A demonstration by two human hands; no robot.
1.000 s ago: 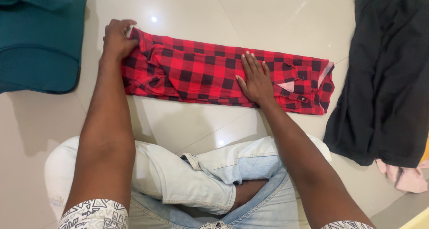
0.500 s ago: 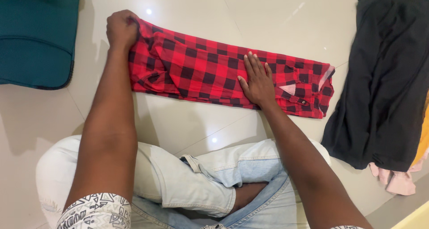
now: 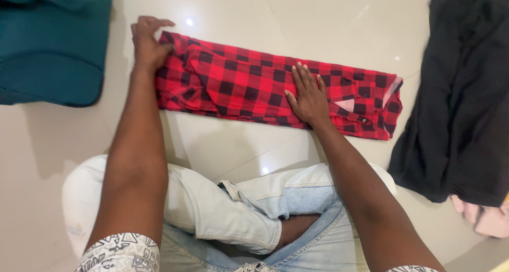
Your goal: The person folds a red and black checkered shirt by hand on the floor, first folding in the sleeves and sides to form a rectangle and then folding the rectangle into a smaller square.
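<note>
Head view shows the red and black checked shirt [image 3: 249, 84] lying in a long narrow strip across the pale tiled floor [image 3: 328, 17], in front of your crossed legs in light jeans [image 3: 233, 208]. Your left hand [image 3: 148, 41] is curled closed, pinching the strip's left end; your right hand [image 3: 307, 94] lies open and flat, fingers spread, pressing the cloth right of the middle. Keep that flat palm firm as an anchor and hold the pinched end by both layers, so the edges stay even and no crease bunches. A teal garment [image 3: 53, 38] lies to the left, a black one [image 3: 466, 91] to the right, both clear of the shirt
</note>
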